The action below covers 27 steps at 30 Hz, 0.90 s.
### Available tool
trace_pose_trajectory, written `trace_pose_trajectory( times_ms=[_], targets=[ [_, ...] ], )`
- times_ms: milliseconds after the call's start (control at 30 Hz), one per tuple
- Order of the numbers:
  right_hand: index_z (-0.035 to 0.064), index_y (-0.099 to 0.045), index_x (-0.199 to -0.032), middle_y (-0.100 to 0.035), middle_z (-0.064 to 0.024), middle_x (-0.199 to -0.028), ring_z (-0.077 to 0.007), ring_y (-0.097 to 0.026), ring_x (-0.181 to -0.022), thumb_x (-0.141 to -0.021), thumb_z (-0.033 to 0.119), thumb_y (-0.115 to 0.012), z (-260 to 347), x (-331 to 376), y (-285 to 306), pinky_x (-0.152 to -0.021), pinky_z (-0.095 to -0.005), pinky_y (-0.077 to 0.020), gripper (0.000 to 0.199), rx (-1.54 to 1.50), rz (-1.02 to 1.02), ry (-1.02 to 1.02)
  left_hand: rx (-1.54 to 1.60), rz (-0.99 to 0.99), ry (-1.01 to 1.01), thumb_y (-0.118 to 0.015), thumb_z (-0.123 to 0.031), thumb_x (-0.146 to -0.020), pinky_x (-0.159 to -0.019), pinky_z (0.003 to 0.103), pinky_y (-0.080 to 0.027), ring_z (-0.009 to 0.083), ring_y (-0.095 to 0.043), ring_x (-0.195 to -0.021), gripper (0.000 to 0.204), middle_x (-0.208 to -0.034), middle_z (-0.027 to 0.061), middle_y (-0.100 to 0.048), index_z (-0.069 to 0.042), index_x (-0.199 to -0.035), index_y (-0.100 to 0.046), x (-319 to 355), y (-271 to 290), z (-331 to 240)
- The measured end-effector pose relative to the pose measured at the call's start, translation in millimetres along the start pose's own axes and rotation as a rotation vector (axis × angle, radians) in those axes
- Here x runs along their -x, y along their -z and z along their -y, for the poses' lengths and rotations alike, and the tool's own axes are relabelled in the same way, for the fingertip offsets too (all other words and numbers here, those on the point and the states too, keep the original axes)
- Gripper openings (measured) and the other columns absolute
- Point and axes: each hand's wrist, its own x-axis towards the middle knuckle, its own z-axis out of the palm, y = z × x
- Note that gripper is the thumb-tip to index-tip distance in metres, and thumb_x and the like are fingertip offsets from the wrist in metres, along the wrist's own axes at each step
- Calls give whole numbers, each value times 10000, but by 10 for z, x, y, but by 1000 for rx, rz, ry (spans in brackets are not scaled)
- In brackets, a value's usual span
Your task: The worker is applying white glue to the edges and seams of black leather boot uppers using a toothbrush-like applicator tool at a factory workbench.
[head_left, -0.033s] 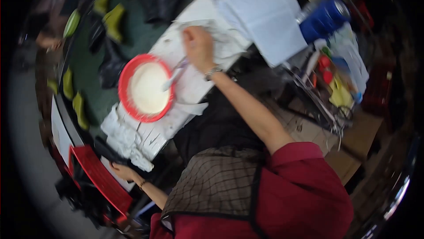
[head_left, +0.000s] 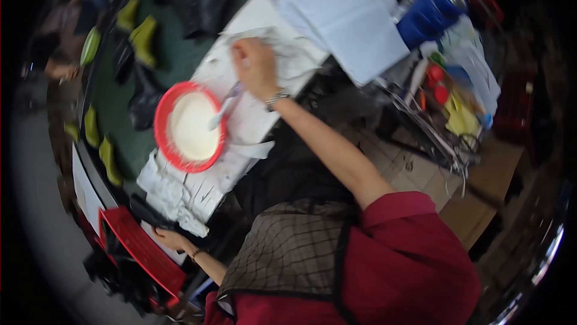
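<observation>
A red bowl (head_left: 160,122) of thick white paste stands on the white, stained work board. A brush (head_left: 227,106) with a white head leans over the bowl's right rim, its handle running up to my right hand (head_left: 255,69). The fingers of that hand are closed at the handle's end, slightly blurred, above the board. At lower left, my left hand (head_left: 171,239) is closed at the edge of a long black piece (head_left: 150,211), whose full shape is hidden. Crumpled white cloth (head_left: 165,190), smeared and stiff-looking, lies beside this piece.
Black boots (head_left: 207,12) and yellow-green boot-shaped forms (head_left: 144,42) lie on the green table beyond. White sheets (head_left: 348,21) and a blue can-like container (head_left: 430,15) are at upper right, above a cluttered pile. A red stool-like frame (head_left: 141,253) stands at lower left.
The view has shifted slightly, so the bowl and board appear a little lower and further left. My right hand has moved a little left; the left hand stays by the black piece.
</observation>
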Motion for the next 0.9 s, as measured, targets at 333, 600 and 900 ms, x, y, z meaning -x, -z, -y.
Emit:
trace_pose_trajectory(
  times_ms=[333,600,900],
  targets=[
    [78,-593,-912,-590,-98,-904,-292,-578,-890,-918,156,-610,172,-2,45,-822,-426,-400,80,-104,-20,-152,0,98,-252,-388,-76,-1034,-1068,369,-460,379,-616,-1185,386,-1303,271,-640,77,-1306,-616,-464,5,441],
    [72,-573,-901,-543,-98,-860,-279,-562,-852,-926,164,-608,117,-14,119,-817,-410,-402,101,-59,-10,-194,63,222,-184,-387,-143,-1070,-1062,421,-469,397,-602,-1184,396,-1343,267,-609,86,-1339,-565,-224,65,95],
    [76,-587,-922,-548,-91,-880,-260,-569,-854,-918,141,-626,51,-66,174,-794,-393,-393,76,-29,48,-226,164,273,-27,-396,-160,-1070,-1083,427,-459,368,-582,-1210,407,-1383,260,-573,70,-1377,-531,-118,15,-71]
  ],
)
